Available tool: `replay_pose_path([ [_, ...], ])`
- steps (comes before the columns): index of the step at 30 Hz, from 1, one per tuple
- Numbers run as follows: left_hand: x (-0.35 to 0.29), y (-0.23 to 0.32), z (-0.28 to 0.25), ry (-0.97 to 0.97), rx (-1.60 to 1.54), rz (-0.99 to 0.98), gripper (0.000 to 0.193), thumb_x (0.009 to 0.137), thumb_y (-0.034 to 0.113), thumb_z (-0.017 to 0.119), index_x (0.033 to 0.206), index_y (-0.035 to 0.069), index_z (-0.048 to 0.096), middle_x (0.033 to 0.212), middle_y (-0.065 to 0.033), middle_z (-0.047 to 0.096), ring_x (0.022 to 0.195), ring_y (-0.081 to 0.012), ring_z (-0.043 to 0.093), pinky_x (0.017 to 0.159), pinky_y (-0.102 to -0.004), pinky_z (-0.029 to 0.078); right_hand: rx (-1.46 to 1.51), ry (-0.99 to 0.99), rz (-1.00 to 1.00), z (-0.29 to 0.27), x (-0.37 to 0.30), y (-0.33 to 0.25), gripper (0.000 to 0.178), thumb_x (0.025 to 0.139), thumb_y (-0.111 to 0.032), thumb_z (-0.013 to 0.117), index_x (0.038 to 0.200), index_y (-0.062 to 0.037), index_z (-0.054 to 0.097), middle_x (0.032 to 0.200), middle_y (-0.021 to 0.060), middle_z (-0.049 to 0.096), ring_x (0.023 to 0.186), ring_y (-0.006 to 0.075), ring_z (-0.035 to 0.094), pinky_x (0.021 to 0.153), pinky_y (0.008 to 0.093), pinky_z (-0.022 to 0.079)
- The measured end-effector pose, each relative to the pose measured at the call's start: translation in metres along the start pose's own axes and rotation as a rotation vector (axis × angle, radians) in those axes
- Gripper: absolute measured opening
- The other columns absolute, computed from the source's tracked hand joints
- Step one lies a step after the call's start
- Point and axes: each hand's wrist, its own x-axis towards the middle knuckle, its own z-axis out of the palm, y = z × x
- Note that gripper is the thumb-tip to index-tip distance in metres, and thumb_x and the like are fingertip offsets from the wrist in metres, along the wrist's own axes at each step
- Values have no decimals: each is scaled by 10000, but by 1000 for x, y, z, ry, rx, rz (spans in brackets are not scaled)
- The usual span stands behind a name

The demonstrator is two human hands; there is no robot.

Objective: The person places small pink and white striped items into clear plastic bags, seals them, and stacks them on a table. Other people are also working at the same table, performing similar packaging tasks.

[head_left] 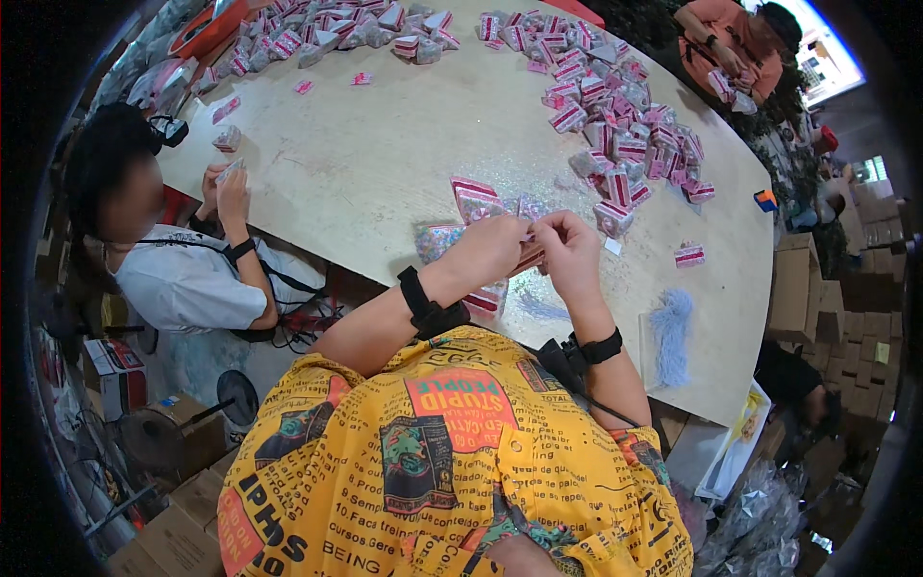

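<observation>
My left hand [490,248] and my right hand [569,248] meet over the near part of the table, fingertips pinched together. Between them is a small clear packet with a red band [529,258], mostly hidden by the fingers. Just beyond my left hand lies a packet with a pink-and-white label [476,197]. A clear bag of coloured beads [436,240] rests to its left. Another red-banded packet [487,300] shows below my left wrist. Loose pale blue strings [540,306] lie under my hands.
A bundle of light blue strings [671,337] lies at the table's near right. Many labelled packets pile along the far right [625,135] and far edge [327,34]. A single packet [689,255] lies apart. Co-workers handle packets at left [192,279] and far right [726,48].
</observation>
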Motion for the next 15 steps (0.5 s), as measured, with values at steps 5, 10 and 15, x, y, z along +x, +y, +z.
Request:
replay_pose_path([
  [5, 2, -2, -2, -7, -1, -9, 200, 735, 64, 518, 902, -20, 589, 823, -236, 610, 812, -396, 591, 702, -456, 468, 155, -22, 90, -2, 3, 0, 89, 827, -73, 585, 821, 16, 589, 703, 29, 600, 619, 79, 555, 567, 221, 463],
  [10, 2, 1, -7, -45, -31, -37, 207, 753, 80, 524, 925, -21, 581, 839, -240, 609, 817, -396, 591, 696, -451, 467, 157, -84, 0, -2, -1, -2, 100, 815, -53, 587, 887, 16, 581, 739, 31, 597, 649, 79, 559, 591, 217, 469],
  [15, 3, 8, -12, -77, -145, -39, 197, 780, 90, 512, 926, -24, 578, 861, -242, 606, 837, -394, 586, 704, -433, 465, 1, -85, -232, -4, -7, 1, 184, 769, 11, 599, 949, 9, 563, 769, 36, 572, 664, 86, 565, 606, 225, 475],
])
